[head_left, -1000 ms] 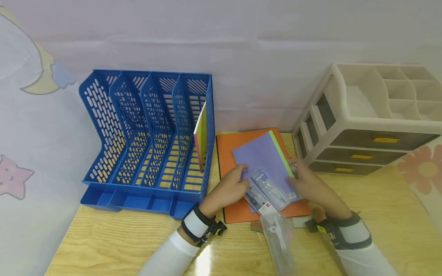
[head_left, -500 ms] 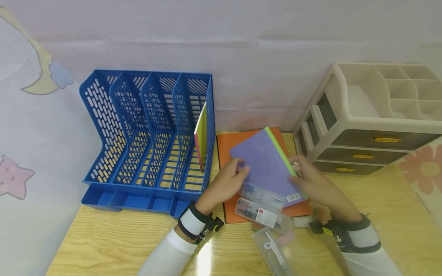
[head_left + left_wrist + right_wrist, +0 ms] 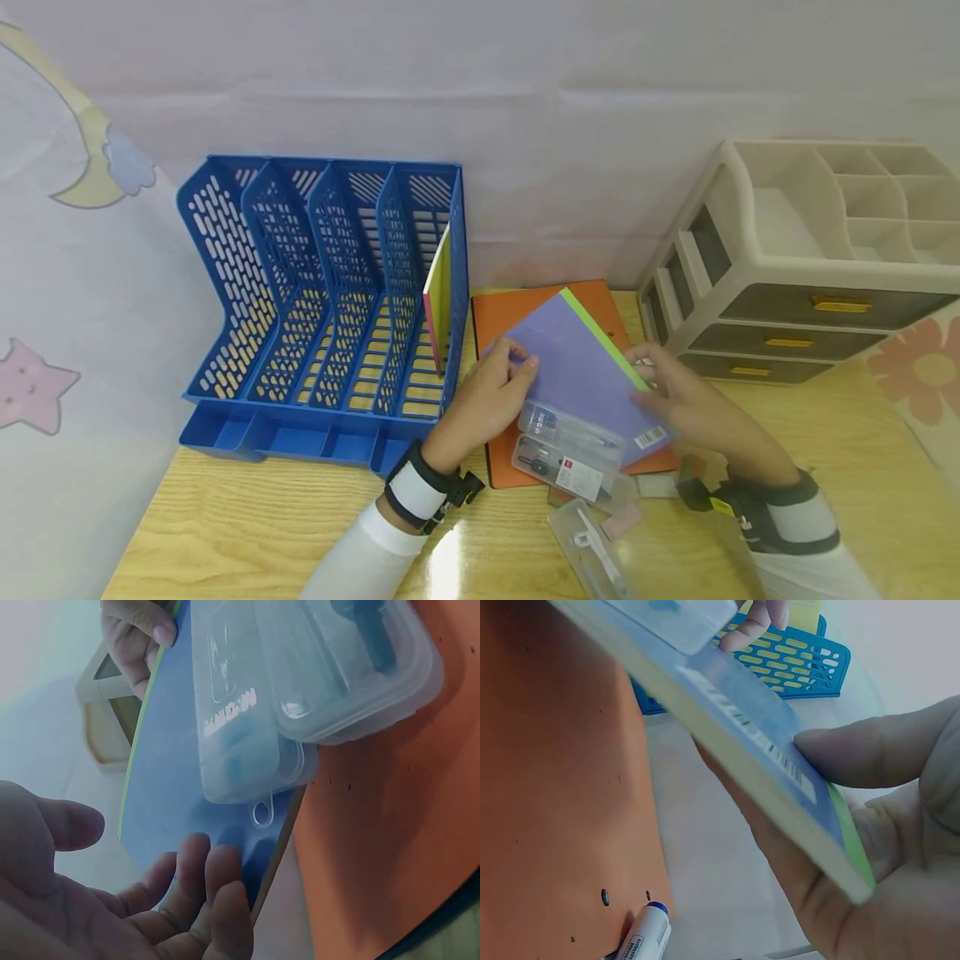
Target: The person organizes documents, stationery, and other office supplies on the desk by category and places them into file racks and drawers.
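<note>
My right hand (image 3: 671, 392) pinches the purple notebook (image 3: 577, 358) at its lime-green spine, thumb on the cover and fingers beneath. The notebook is tilted above an orange folder (image 3: 510, 317). At its left edge is my left hand (image 3: 491, 396), fingers loosely bent against or beside the notebook and thumb apart from it in the left wrist view. Two clear plastic cases lie side by side on the notebook's lower part: a pen case (image 3: 570, 429) and a case with a compass (image 3: 555, 467). Another clear case (image 3: 588, 546), with a white tool inside, lies on the table.
A blue file rack (image 3: 315, 292) stands left, with a thin yellow-and-pink book (image 3: 437, 304) in its right slot. A beige drawer unit (image 3: 750, 225) is at the right. A pink eraser (image 3: 621, 521) and a white marker (image 3: 646, 934) lie near the folder.
The notebook has turned and shifted slightly down-left in my right hand. The pen and compass cases have slid to its lower edge. My left hand has moved slightly away from those cases.
</note>
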`<state>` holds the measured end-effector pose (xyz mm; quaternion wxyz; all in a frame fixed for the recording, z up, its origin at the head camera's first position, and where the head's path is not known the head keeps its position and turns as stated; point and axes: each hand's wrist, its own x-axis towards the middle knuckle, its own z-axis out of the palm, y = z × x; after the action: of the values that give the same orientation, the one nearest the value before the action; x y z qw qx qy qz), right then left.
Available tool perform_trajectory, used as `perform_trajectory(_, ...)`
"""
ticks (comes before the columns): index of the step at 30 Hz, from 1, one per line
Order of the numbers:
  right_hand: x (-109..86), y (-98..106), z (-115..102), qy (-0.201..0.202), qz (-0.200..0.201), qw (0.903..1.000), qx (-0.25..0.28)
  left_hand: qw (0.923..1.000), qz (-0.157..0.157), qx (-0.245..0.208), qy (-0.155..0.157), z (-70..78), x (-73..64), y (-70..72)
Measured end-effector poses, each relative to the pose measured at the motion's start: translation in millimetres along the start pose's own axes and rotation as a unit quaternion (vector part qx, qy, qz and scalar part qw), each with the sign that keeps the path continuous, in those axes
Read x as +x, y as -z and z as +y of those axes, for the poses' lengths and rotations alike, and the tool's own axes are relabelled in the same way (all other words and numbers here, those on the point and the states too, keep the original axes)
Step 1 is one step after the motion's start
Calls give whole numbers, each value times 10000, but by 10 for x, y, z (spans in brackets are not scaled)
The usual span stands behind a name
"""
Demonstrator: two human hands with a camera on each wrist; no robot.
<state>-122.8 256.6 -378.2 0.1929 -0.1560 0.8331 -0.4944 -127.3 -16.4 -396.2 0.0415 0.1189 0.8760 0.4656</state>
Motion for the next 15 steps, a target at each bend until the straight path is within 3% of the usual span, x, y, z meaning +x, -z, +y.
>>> perform_trajectory(6,-68,15,-47,175,-149,9997,22,9991,325,119,-247,49,-30,30)
perform_trajectory(15,-227,2,-266,505,-145,9981,-318,9958,630,-358,-565,122,-75,101)
